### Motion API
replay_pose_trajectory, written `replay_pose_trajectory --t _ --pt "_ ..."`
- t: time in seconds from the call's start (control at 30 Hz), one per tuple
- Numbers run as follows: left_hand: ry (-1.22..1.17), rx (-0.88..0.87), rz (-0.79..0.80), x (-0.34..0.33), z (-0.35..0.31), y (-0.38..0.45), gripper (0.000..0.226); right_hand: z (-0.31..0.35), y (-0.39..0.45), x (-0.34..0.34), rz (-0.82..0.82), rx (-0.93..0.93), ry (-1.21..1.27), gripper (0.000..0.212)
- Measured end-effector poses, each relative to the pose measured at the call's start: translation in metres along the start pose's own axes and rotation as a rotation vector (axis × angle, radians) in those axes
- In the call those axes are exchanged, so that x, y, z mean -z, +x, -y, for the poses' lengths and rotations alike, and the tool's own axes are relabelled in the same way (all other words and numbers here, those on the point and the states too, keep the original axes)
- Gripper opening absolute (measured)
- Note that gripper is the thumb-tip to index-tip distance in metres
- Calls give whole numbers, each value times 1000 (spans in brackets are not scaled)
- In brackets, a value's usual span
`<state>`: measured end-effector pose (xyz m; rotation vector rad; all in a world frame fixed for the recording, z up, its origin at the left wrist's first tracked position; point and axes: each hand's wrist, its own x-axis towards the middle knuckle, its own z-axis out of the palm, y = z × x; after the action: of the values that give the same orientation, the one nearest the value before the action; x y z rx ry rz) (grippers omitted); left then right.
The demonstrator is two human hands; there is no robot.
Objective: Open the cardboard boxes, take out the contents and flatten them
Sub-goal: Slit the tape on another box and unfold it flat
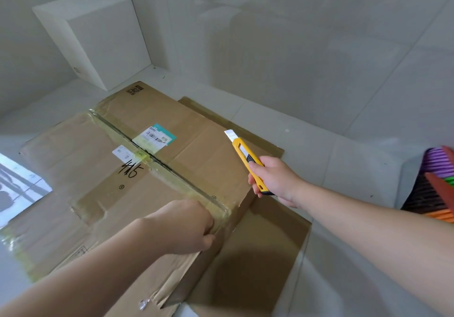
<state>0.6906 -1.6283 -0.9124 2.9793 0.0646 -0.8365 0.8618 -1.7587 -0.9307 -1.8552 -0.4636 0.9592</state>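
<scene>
Bare indoor room, likely a home or storage corner. Pale glossy tiled floor (319,159) meets plain pale walls. White cube-like cabinet (98,36) stands in the corner, beyond the cardboard box (137,169). Right of the box, stacked coloured plastic crates (434,184).

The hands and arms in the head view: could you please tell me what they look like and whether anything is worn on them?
Both are bare. The left hand and right hand have no gloves, and no rings, watch or wristband can be seen. The forearms are uncovered all the way to the frame edge, so no sleeves show. No markings or cables are visible on either arm.
</scene>
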Motion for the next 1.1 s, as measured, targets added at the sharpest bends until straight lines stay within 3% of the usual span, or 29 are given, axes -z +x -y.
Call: replay_pose_trajectory --t 0.23,0.37,0.47,0.6,0.77,1.1 --pt "-18 54 -32 -7 -19 8 24 -4 -3 10 -4 7 -6 23" --pt "-59 118 -125 9 -26 36 22 -8 -9 21 -213 51 144 26" --pt "-88 144 -205 24 -37 66 22 -16 -12 35 -374 -49 320 27" --pt "-120 182 -231 25 -41 88 20 -27 -8 53 -427 -219 457 27" --pt "-111 191 -247 24 -41 92 18 -28 2 55 -383 -296 492 24" --pt "-112 213 -240 34 -46 101 18 -29 13 53 -291 -263 451 22"
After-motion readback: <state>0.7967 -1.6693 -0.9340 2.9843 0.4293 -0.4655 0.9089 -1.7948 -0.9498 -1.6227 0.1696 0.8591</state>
